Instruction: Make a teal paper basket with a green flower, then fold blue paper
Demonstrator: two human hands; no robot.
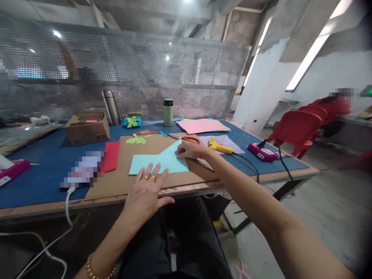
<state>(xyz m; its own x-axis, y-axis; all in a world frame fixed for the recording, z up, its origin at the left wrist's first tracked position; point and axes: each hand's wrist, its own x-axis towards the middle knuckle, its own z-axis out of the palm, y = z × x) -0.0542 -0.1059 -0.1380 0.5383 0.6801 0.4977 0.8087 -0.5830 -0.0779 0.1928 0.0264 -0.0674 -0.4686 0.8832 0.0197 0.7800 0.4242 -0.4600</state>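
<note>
A light blue sheet of paper [157, 164] lies on a brown cardboard sheet [116, 184], with a slanted flap of it rising at the right. My left hand [148, 190] rests flat on the paper's near edge, fingers spread, two rings on them. At the paper's right side, my right hand [191, 150] has its fingers curled and pinched on the paper; the fingertips are partly hidden. Just beyond that hand are red-handled scissors [190, 140]. A pale, narrow pointed piece [205, 165] lies beside the right wrist. Light green cut-out paper [137, 140] sits at the cardboard's far side.
A yellow glue gun [220, 147] lies right, its cord running to a purple power strip [262, 152]. Pink paper [203, 126], a green bottle [167, 113], a steel flask [111, 108] and a cardboard box [87, 130] stand farther back. Left are red paper [111, 156] and a phone [84, 169].
</note>
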